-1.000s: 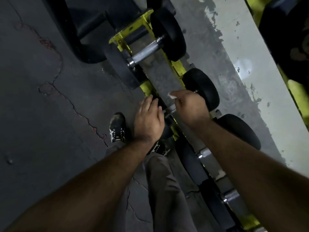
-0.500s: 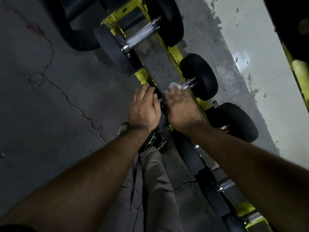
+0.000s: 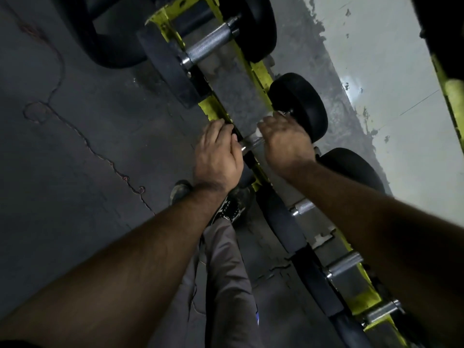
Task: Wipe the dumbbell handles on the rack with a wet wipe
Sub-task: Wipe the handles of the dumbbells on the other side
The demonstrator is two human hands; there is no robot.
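A yellow rack (image 3: pixel 258 71) holds a row of black dumbbells with steel handles. My right hand (image 3: pixel 283 141) is wrapped over the far part of one dumbbell's handle (image 3: pixel 251 141), with a white wet wipe (image 3: pixel 258 133) showing under its fingers. My left hand (image 3: pixel 217 156) rests palm down on the near black head of the same dumbbell, which it mostly hides. The far head (image 3: pixel 301 104) of that dumbbell is in plain sight. A larger dumbbell with a knurled handle (image 3: pixel 211 43) sits farther along the rack.
More dumbbell handles (image 3: pixel 344 266) lie along the rack under my right forearm. My shoe (image 3: pixel 231 207) and grey trouser leg (image 3: pixel 226 272) stand close to the rack's front rail. Cracked dark floor spreads to the left, a stained pale wall (image 3: pixel 364 71) behind the rack.
My right hand with the wipe has slid along the handle, first toward the near head, then back toward the far head, baring the near steel. My left hand stays on the near head.
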